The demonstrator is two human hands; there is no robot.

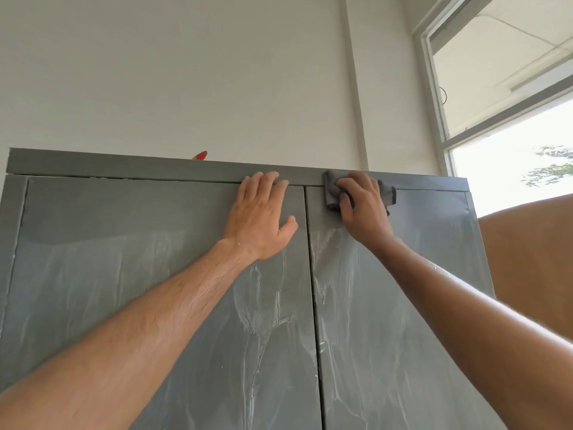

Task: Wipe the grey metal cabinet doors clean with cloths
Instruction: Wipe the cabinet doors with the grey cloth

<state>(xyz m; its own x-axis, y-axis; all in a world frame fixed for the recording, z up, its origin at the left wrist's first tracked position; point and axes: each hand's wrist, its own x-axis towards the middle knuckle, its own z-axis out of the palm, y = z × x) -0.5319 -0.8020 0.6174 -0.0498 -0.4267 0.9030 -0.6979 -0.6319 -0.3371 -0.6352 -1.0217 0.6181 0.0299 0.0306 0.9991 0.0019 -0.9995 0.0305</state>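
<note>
**Top corner under the cloth, streaked doors below**

The right hand (362,206) presses a crumpled grey cloth (333,189) against the top inner corner of the right cabinet door (403,305), where the door meets the cabinet's top rail (124,167). Its fingers (350,184) are curled down over the cloth, gripping it against the metal. The left hand (260,212) holds nothing: its fingers are spread open and flat on the upper inner corner of the left cabinet door (124,259), fingertips reaching onto the rail, apparently bracing.

Progress looks partial. A band across the top of both doors appears even and dull grey, which suggests it has been wiped. Below that band, pale runs and streaks (263,305) trail down both doors on either side of the centre seam, most densely near it. Whether these are cleaning liquid or dried residue cannot be told. Either way, most of both door faces seems left to do, and only one cloth is in view.

A red tip (201,155) of some object pokes up behind the cabinet top; a window (496,88) stands at the right.
</note>
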